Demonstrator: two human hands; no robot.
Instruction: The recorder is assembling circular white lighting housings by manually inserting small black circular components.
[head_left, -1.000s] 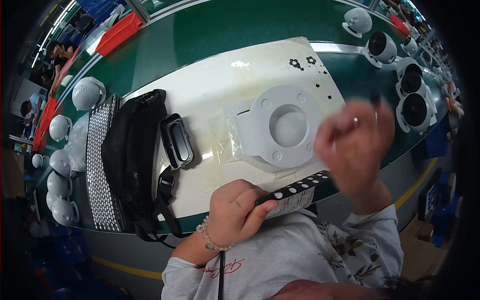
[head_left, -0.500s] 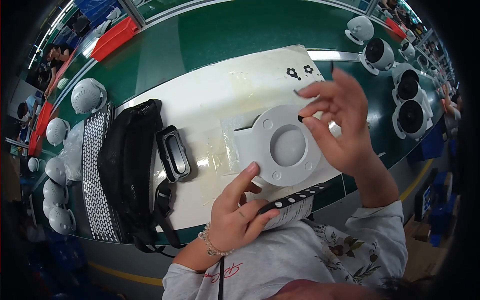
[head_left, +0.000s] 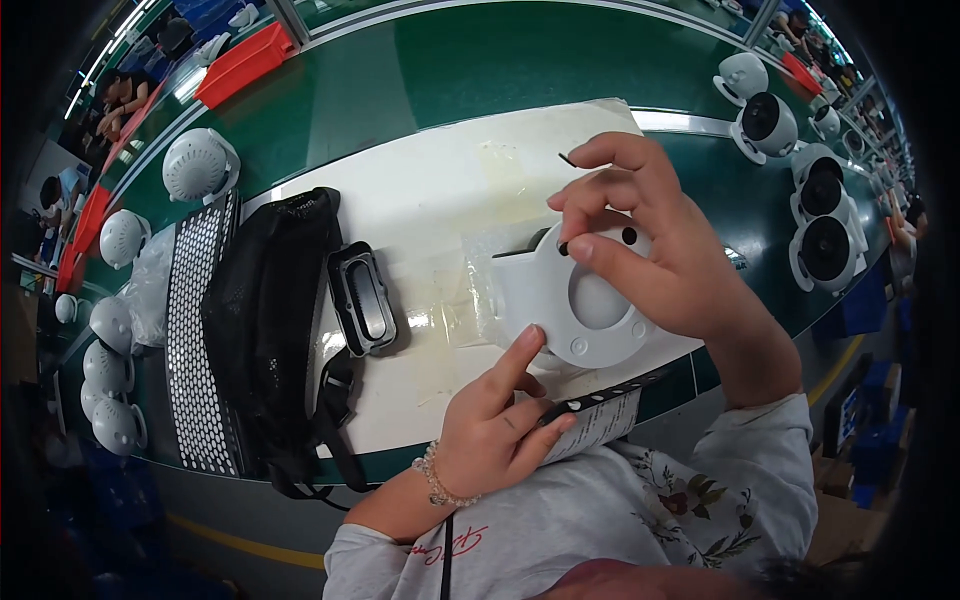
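A white round fan base (head_left: 545,290) with a recessed round middle lies in front of me. My right hand (head_left: 660,250) is above its far part, thumb and a finger pinching a small black round pad (head_left: 563,248) at the far-left recess. A thin dark sliver (head_left: 567,159) clings to its raised index fingertip. Another black pad (head_left: 629,235) sits in the far-right recess; the two near recesses are bare. My left hand (head_left: 500,420) rests its index fingertip on the base's near-left edge. Its thumb and other fingers grip a black strip with white round spots (head_left: 620,388).
A white board (head_left: 430,180) covers the green table. To the left lie a black mesh bag (head_left: 265,320), an open grey-black case (head_left: 363,300) and a perforated panel (head_left: 200,350). White fans (head_left: 200,165) stand left, black-fronted ones (head_left: 828,250) right. A red tray (head_left: 245,65) is far left.
My right hand has moved left, from the base's far-right recess to the far-left one. A black pad now shows in the far-right recess. My left hand keeps its hold on the strip.
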